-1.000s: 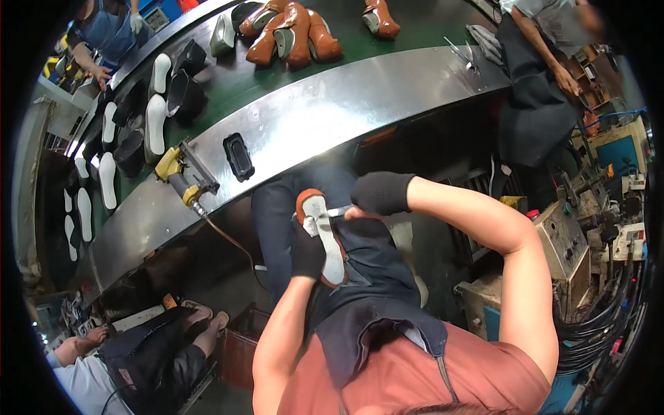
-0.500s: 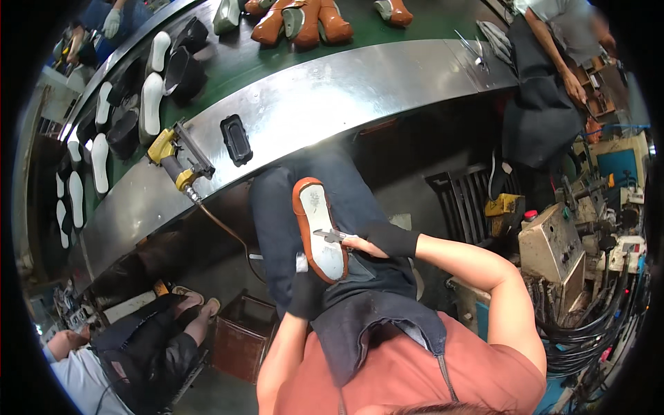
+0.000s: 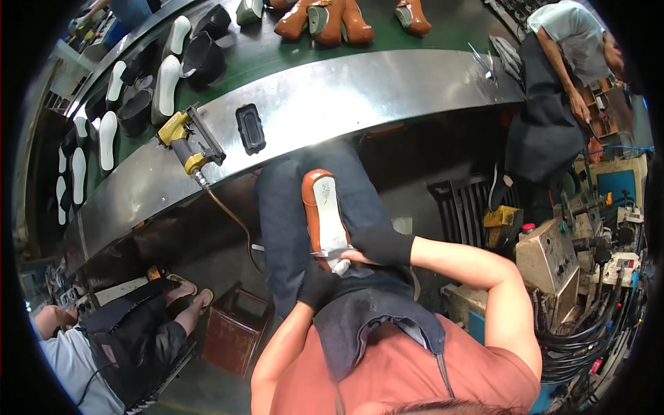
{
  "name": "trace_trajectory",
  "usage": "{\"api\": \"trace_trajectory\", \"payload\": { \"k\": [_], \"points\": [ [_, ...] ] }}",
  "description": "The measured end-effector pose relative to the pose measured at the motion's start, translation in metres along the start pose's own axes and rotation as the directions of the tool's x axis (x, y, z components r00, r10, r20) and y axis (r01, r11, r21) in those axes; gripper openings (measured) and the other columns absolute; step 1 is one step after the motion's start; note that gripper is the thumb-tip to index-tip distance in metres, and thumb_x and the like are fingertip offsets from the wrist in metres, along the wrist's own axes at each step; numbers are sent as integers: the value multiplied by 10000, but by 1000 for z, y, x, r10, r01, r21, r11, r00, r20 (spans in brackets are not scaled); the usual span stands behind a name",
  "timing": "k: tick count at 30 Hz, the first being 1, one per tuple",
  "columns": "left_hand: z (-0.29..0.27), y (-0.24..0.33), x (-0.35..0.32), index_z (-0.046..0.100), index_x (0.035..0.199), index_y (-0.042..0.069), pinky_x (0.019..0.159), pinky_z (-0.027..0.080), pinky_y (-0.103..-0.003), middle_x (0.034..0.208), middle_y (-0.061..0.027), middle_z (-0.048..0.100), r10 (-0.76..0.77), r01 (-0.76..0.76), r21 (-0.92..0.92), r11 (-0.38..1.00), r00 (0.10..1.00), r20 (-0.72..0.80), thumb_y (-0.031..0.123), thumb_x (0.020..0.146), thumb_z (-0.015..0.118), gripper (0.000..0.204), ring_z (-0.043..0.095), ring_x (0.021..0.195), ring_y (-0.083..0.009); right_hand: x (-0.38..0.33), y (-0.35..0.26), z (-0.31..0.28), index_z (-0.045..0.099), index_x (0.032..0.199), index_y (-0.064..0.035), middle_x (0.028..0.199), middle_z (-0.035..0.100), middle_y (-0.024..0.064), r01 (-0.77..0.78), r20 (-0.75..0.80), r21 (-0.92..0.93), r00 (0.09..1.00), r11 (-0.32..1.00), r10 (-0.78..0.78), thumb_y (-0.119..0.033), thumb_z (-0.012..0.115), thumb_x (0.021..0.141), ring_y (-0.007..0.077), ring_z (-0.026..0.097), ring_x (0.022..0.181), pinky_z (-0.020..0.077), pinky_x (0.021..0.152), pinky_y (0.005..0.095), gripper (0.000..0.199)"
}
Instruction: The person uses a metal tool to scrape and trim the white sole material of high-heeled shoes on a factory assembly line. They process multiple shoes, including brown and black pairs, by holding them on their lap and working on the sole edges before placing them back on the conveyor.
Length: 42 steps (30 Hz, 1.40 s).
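Note:
A glossy orange-brown shoe upper (image 3: 310, 207) lies sole side up along my lap, its white insole (image 3: 327, 211) facing me. My left hand (image 3: 319, 285), in a black sleeve with pale wrapping at the fingertips, grips its near end. My right hand (image 3: 370, 250), also black-sleeved, closes around a slim grey metal hand tool (image 3: 332, 253). That tool lies crosswise over the near part of the insole, close to my left fingertips. Its exact kind is hard to make out.
A metal-edged bench (image 3: 304, 90) curves ahead, bearing a yellow-black air stapler (image 3: 183, 142) with a hose and a black tray (image 3: 250, 129). Insoles and orange shoes (image 3: 346, 24) sit on its green belt. Co-workers (image 3: 553, 104) are at right and lower left; machinery (image 3: 553, 256) stands right.
The tool in my right hand has moved down the insole toward its near end. My left hand has shifted right and inward, its fingers now by the tool. The view has shifted slightly.

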State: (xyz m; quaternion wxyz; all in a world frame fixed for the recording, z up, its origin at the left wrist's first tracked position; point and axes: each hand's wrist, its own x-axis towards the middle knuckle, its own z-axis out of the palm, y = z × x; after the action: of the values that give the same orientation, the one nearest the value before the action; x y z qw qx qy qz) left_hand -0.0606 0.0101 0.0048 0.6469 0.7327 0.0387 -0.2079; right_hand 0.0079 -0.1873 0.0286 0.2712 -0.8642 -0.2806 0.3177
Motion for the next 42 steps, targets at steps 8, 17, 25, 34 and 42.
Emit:
{"api": "trace_trajectory", "payload": {
  "k": [8, 17, 25, 34, 42],
  "points": [
    [-50, -6, -5, 579, 1233, -17, 862, 498, -373, 1125, -192, 654, 195, -158, 360, 920, 978, -69, 416, 770, 787, 667, 641, 1052, -269, -41, 7, -4, 642, 812, -16, 759, 627, 194, 21, -100, 236, 995, 972, 3, -404, 550, 958, 336, 604, 688, 464, 641, 412, 424],
    [-85, 132, 39, 499, 1330, 48, 1020, 431, -375, 1297, -119, 546, 324, -282, 214, 935, 926, -195, 226, 807, 780, 620, 512, 1223, -218, -60, -14, -6, 618, 749, -13, 617, 584, 35, -41, -247, 595, 941, 803, 232, -335, 537, 990, 125, 538, 578, 437, 555, 304, 410],
    [-35, -11, 38, 557, 1287, 13, 942, 462, -391, 1144, -237, 646, 354, -244, 373, 895, 898, -262, 338, 972, 553, 452, 619, 1091, -353, -62, 23, 10, 626, 915, -10, 762, 615, 52, -64, -96, 564, 985, 823, 142, -415, 446, 1020, 137, 551, 714, 478, 678, 315, 456],
    [9, -21, 5, 218, 1500, -11, 1068, 382, -349, 1451, -160, 411, 207, -205, 30, 978, 961, -186, 125, 889, 669, 771, 449, 1305, -238, -17, -28, -53, 677, 828, 2, 716, 630, 230, -16, 84, -60, 996, 998, 21, -366, 512, 964, 391, 605, 635, 492, 632, 443, 426],
    [-8, -9, 19, 224, 1499, 0, 1054, 396, -367, 1420, -177, 449, 255, -218, 314, 924, 963, -83, 173, 881, 677, 786, 488, 1271, -243, 11, 39, -14, 661, 675, -35, 642, 617, 191, 230, -174, -287, 942, 930, -287, -428, 535, 937, 386, 607, 586, 477, 563, 464, 489]
  ]
}}
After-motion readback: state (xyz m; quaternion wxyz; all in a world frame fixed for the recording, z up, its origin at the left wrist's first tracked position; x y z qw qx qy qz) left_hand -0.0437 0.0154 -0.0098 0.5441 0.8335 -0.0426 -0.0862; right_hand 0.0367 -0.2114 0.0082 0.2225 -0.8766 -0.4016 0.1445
